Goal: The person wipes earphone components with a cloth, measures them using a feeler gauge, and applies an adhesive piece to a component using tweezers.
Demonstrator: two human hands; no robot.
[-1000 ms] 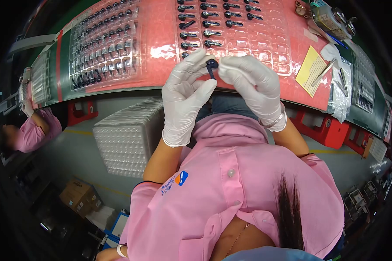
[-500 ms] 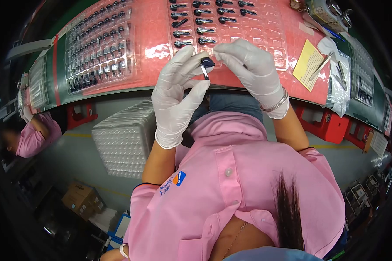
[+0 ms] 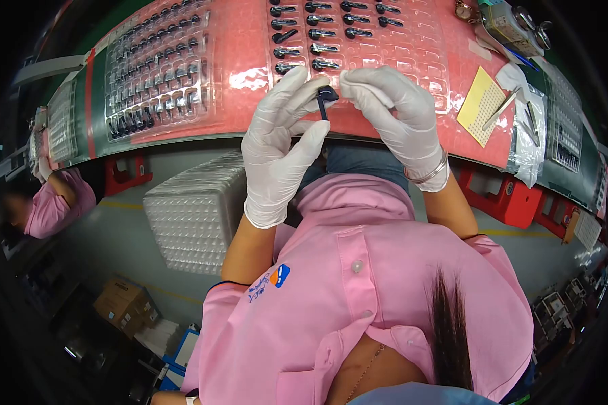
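Note:
A dark earbud [image 3: 326,94] with a stem stands between the thumb and fingertips of my gloved left hand [image 3: 274,152], stem pointing down towards the thumb. Just to its right is my gloved right hand [image 3: 405,115], its fingertips pressed together and apart from the earbud. Whatever those fingers may hold is hidden. Beyond both hands, a clear plastic tray [image 3: 412,91] carries rows of similar earbuds [image 3: 322,34]; some of its pockets on the right hold none.
Another tray [image 3: 205,84] of dark earbuds lies left on the pink mat. A yellow dotted sheet [image 3: 476,116], tweezers [image 3: 500,110] and a plastic bag [image 3: 524,160] lie right. Clear trays [image 3: 190,219] are stacked below the table edge. A co-worker's pink sleeve [image 3: 64,202] shows far left.
The earbud has turned in my left hand: its stem showed a shiny side before and looks dark now. My right hand's fingers have curled more and shifted slightly right.

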